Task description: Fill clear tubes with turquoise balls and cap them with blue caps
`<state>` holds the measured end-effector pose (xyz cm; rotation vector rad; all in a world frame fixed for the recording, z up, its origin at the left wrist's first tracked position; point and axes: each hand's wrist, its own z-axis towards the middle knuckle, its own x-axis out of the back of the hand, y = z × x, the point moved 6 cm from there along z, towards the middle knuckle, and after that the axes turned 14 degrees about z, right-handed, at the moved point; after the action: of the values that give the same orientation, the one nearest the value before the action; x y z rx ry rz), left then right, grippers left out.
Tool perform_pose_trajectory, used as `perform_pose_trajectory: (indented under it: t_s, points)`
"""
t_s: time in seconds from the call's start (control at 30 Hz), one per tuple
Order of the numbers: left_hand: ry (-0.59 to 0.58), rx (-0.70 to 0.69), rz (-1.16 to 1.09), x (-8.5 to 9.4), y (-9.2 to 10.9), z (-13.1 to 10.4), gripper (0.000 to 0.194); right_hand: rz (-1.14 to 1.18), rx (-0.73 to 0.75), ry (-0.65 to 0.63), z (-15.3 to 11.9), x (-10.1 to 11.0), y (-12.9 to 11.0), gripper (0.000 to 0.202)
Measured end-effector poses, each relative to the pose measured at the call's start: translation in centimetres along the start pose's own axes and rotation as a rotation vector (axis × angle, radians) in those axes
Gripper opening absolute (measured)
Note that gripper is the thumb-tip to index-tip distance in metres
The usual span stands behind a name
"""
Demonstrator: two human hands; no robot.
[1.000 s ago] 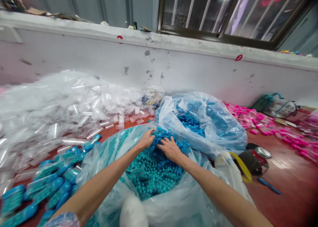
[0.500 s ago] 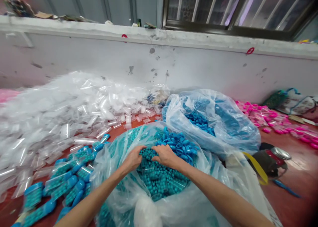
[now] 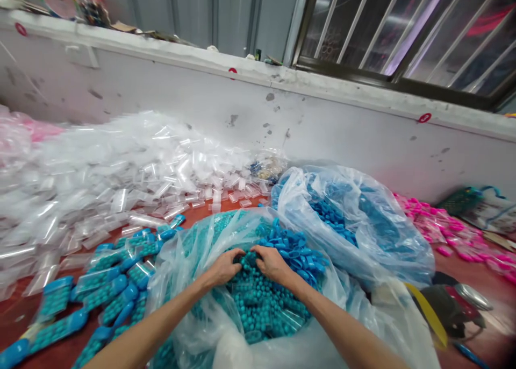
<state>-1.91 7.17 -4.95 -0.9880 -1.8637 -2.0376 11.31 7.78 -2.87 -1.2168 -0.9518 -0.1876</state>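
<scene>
Here, fingers (image 3: 264, 252) curled at round teal beads (image 3: 252, 311) — hold unclear — crinkled plastic bag (image 3: 185, 267) around.

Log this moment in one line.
left hand: at teal beads; right hand: at teal beads; clear plastic bag: beads, blue plastic pieces inside

Workshop, open plastic sack (image 3: 177, 267) of teal beads (image 3: 258, 310), heaped clear plastic pieces (image 3: 121, 159), numbered ledge (image 3: 342, 93), barred window (image 3: 371, 30)
</scene>
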Motion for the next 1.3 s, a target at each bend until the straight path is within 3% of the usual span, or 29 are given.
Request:
perform_pose_trajectory:
  t_s: [0.13, 0.3, 0.43, 0.57, 0.73, 0.83, 0.93, 1.13, 1.3]
  points:
    - [0.039, 0.022, -0.051, 0.4, 0.2, 0.4, 0.035, 0.090, 0.000, 0.172, -0.4, 1.3, 0.4, 0.041]
    - [0.070, -0.027, -0.153, 0.5, 2.1, 1.6, 0.031, 0.350, 0.070, 0.275, -0.7, 2.3, -1.5, 0.035]
    - [0.035, -0.031, -0.277, 0.7, 3.4, 2.4, 0.016, 0.498, 0.041, 0.225, 0.1, 2.9, -2.4, 0.030]
    - [-0.102, 0.030, -0.332, 0.9, 4.1, 3.2, 0.022, 0.524, 0.014, 0.067, 1.6, 4.1, -2.7, 0.028]
    - [-0.283, 0.077, -0.408, 1.3, 5.3, 4.2, 0.033, 0.616, -0.136, -0.117, 3.0, 5.9, -2.5, 0.017]
    - [-0.340, 0.100, -0.440, 1.1, 5.6, 4.3, 0.034, 0.520, -0.194, -0.192, 2.9, 6.2, -2.3, 0.010]
    - [-0.334, 0.126, -0.474, 0.8, 5.2, 3.8, 0.033, 0.365, -0.189, -0.137, 2.2, 6.5, -1.9, 0.004]
    - [-0.297, 0.153, -0.547, -0.1, 3.7, 2.6, 0.036, 0.280, -0.012, 0.102, 0.8, 6.6, -2.0, 0.026]
    - [-0.341, 0.145, -0.614, -0.7, 3.9, 2.4, 0.041, 0.349, 0.036, 0.059, 0.8, 5.0, -2.3, 0.023]
